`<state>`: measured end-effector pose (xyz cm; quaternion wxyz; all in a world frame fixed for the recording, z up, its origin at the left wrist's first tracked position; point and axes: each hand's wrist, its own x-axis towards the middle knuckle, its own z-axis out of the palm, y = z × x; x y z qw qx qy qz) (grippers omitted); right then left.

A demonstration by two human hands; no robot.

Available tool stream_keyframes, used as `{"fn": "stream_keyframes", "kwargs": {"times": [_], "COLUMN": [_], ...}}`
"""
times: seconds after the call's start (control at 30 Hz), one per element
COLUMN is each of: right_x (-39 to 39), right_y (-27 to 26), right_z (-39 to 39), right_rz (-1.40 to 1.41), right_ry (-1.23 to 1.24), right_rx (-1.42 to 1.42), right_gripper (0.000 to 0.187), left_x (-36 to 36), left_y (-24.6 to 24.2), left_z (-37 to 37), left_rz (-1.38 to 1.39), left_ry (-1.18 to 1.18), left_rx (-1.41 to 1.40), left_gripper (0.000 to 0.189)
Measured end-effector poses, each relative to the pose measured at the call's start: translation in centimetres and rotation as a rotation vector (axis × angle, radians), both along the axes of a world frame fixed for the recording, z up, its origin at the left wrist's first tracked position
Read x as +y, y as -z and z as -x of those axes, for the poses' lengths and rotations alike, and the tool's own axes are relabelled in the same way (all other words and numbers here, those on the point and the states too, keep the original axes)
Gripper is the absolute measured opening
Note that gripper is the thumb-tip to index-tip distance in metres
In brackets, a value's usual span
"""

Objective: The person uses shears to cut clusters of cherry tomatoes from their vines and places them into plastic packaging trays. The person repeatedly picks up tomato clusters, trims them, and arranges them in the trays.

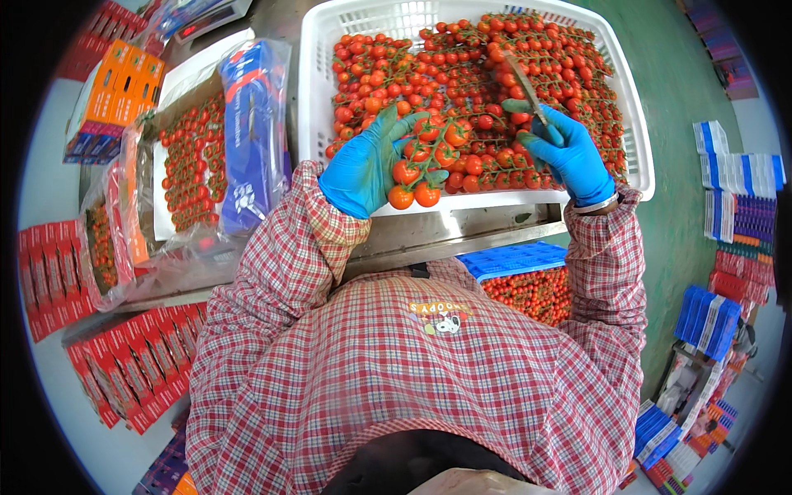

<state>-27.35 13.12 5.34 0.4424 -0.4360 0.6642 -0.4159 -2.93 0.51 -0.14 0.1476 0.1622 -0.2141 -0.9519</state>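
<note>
My left hand [365, 164], in a blue glove with greenish stains, holds a truss of cherry tomatoes [417, 158] over the near edge of a white plastic crate [640, 145]. Inside the crate lie many red cherry tomatoes on green stems [557, 62]. To the right, my right hand [566, 145], also blue-gloved, grips a slim metal tool [525, 83], perhaps scissors or a knife; its tip points up and left over the tomatoes. The tool's handle is mostly hidden by the fingers. A gap separates the two hands.
Left of the crate stands an open carton with cherry tomatoes [195, 167] beside a blue printed flap under plastic film [253, 136]. Orange boxes [114, 93] and a scale [210, 18] sit farther back. A blue crate [513, 260] of tomatoes is below the steel table [458, 229].
</note>
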Motion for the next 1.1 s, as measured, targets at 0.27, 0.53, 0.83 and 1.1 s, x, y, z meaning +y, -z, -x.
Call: {"fn": "stream_keyframes", "kwargs": {"times": [0.27,0.53,0.83,1.1], "right_x": [-1.5,-4.2,-5.2,-4.9], "right_y": [4.7,8.0,7.4,8.9], "right_z": [-8.7,-13.1,-13.8,-10.5], "right_rz": [0.293,0.581,0.539,0.448], "right_ry": [0.075,0.059,0.188,0.151], "right_rx": [-0.706,-0.975,-0.825,-0.835], "right_gripper": [0.072,0.045,0.025,0.018], "left_x": [-0.9,-7.0,-20.7,-23.8], "left_y": [-3.4,-4.0,1.5,0.8], "left_z": [-14.3,-48.3,-66.7,-69.3], "left_rz": [0.152,0.455,-0.235,0.534], "left_ry": [-0.348,-1.241,-1.618,-0.82], "left_rx": [0.104,0.079,-0.129,-0.764], "left_gripper": [0.044,0.041,0.04,0.052]}}
